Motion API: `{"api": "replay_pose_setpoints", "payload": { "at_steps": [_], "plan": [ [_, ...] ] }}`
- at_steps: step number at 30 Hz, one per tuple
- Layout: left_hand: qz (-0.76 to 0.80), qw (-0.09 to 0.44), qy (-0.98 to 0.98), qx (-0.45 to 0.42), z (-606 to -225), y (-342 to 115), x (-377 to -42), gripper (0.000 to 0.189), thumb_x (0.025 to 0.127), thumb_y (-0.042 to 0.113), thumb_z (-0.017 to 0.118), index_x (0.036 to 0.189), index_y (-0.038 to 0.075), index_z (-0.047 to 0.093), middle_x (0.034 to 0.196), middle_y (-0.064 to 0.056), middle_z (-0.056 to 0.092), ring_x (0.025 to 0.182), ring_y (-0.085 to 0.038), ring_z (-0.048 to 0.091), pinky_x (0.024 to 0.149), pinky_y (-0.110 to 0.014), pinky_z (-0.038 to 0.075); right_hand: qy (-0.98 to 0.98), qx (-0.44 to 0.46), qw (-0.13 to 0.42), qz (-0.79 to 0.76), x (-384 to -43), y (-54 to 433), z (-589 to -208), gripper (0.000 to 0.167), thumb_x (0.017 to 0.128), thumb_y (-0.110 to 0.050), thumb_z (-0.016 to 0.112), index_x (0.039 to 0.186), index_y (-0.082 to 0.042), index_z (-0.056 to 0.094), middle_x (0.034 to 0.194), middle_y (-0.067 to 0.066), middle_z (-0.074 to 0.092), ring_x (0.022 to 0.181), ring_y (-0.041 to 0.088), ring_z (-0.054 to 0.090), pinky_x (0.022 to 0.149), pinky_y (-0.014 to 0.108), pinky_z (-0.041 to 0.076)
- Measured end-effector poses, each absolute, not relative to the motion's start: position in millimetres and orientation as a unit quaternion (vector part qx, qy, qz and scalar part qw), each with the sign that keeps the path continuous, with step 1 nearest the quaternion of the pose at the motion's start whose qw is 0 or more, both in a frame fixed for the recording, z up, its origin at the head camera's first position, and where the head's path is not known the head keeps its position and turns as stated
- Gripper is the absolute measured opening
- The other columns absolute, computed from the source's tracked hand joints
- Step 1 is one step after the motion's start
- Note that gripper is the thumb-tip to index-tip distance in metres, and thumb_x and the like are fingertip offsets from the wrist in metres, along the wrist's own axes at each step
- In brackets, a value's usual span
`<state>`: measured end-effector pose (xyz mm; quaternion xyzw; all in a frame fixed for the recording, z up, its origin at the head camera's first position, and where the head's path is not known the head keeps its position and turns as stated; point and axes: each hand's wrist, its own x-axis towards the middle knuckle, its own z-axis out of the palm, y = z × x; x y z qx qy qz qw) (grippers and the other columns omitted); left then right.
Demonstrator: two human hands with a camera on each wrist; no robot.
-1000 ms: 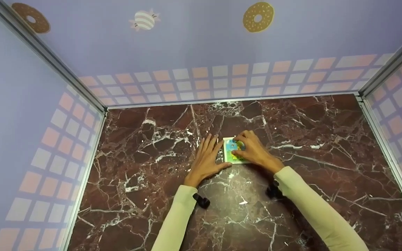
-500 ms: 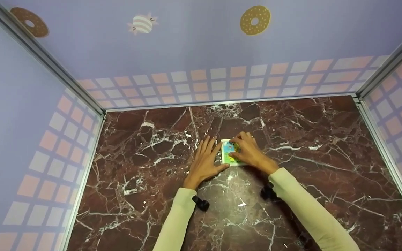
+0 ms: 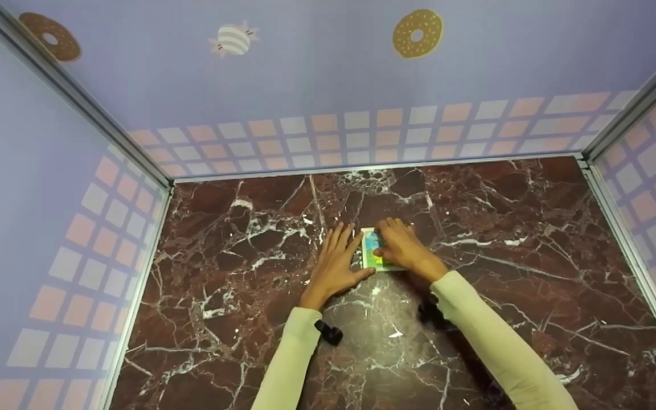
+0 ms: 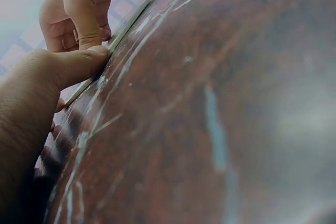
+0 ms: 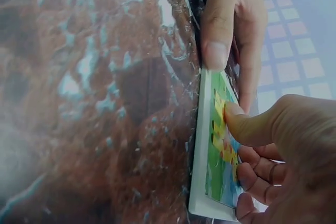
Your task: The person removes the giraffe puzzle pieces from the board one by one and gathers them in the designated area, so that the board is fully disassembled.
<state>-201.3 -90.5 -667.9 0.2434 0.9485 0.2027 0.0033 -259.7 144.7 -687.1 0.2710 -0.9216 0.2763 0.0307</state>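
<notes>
A small flat picture board (image 3: pixel 369 246) with a pale frame lies on the marbled table; its picture is blue, green and yellow. My left hand (image 3: pixel 335 266) rests just left of it, fingers spread, the thumb on its near left corner. My right hand (image 3: pixel 405 247) covers the right part of the picture. In the right wrist view, its thumb (image 5: pixel 239 121) presses on the picture (image 5: pixel 214 169) while curled fingers (image 5: pixel 257 179) grip toward the far side. Whether a separate piece sits between them is hidden. The left wrist view shows the board's thin edge (image 4: pixel 130 23).
Dark red marbled tabletop (image 3: pixel 237 341) with white veins surrounds the board. A lilac wall (image 3: pixel 316 68) with doughnut and sweet prints stands behind, with similar panels (image 3: pixel 26 188) at the sides. A black wrist camera (image 3: pixel 329 332) sits on the left sleeve.
My right hand's fingers have drawn in and the hand has tipped over the picture, its forearm shifting slightly left. The left hand stays by the board.
</notes>
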Motion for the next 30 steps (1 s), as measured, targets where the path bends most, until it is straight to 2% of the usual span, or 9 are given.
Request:
{"api": "replay_pose_setpoints", "payload": {
  "at_steps": [9,14,18,20,22,27,30],
  "plan": [
    [0.209,0.008,0.947,0.243,-667,-92,-200,0.097,0.098,0.072,0.067,0.172,0.015,0.041,0.181,-0.015,0.026,0.171,-0.037,0.010,0.139,-0.053,0.000,-0.926,0.247,-0.019,0.286,-258,143,-678,0.051,0.086,-0.020,0.091,0.124,-0.007,0.059,0.114,0.014,0.061,0.108,0.039,0.060,0.083,0.059,0.051],
    [0.208,0.011,0.948,0.242,-666,-92,-200,0.097,0.098,0.072,0.067,0.172,0.015,0.040,0.181,-0.015,0.026,0.171,-0.037,0.009,0.139,-0.053,0.000,-0.909,0.238,0.000,0.343,-243,141,-647,0.037,0.092,-0.014,0.085,0.121,-0.001,0.065,0.116,0.016,0.065,0.104,0.039,0.064,0.086,0.061,0.055],
    [0.202,0.005,0.948,0.245,-666,-91,-200,0.096,0.098,0.072,0.067,0.171,0.014,0.042,0.181,-0.015,0.027,0.170,-0.037,0.011,0.139,-0.054,0.002,-0.892,0.222,0.041,0.392,-235,137,-633,0.017,0.097,-0.006,0.079,0.111,-0.001,0.071,0.107,0.016,0.073,0.097,0.037,0.070,0.087,0.059,0.058],
    [0.201,0.002,0.948,0.245,-667,-92,-199,0.096,0.098,0.071,0.067,0.171,0.013,0.043,0.181,-0.015,0.028,0.170,-0.038,0.012,0.139,-0.053,0.002,-0.888,0.219,0.066,0.400,-237,137,-643,0.010,0.097,-0.006,0.079,0.106,-0.006,0.073,0.101,0.013,0.075,0.093,0.032,0.070,0.085,0.052,0.060],
    [0.202,0.002,0.948,0.245,-667,-92,-199,0.096,0.098,0.071,0.067,0.170,0.013,0.044,0.180,-0.016,0.029,0.170,-0.038,0.012,0.139,-0.053,0.002,-0.884,0.209,0.077,0.410,-237,136,-644,0.008,0.096,-0.005,0.078,0.102,-0.007,0.073,0.097,0.010,0.076,0.090,0.030,0.071,0.083,0.051,0.060],
    [0.196,0.006,0.950,0.242,-668,-92,-199,0.094,0.098,0.071,0.068,0.171,0.016,0.043,0.181,-0.014,0.028,0.171,-0.036,0.010,0.139,-0.053,0.002,-0.872,0.183,0.078,0.447,-230,136,-625,0.009,0.096,0.002,0.077,0.105,0.001,0.076,0.097,0.015,0.078,0.091,0.035,0.073,0.081,0.056,0.059],
    [0.194,0.006,0.951,0.241,-668,-91,-199,0.093,0.098,0.071,0.068,0.171,0.018,0.044,0.181,-0.014,0.027,0.171,-0.035,0.009,0.139,-0.053,0.002,-0.867,0.179,0.097,0.454,-229,142,-621,0.010,0.096,0.006,0.078,0.105,0.003,0.077,0.096,0.017,0.078,0.090,0.034,0.074,0.080,0.050,0.061]
  ]
}}
